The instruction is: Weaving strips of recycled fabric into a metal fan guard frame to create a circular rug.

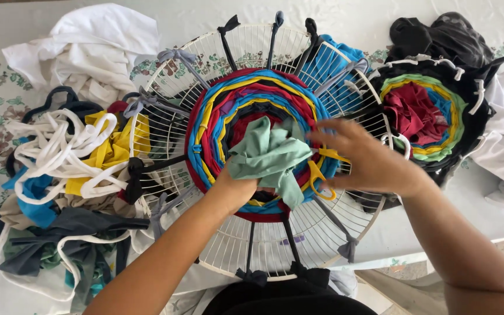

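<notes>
Over a round wire frame wound with coloured cloth strips, the left hand clenches a green rag at its centre; the right hand hovers beside, fingers spread, touching the rag's edge.

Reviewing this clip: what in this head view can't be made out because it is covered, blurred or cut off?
- Left hand: fingers buried in the bunched green cloth, so its grip is unseen.
- Right hand: motion-blurred; whether it touches the yellow scissors is unclear.
- Centre of the round weave on the white wire grille: hidden by the cloth.
- Pile of fabric strips: cut off by the left edge.
</notes>
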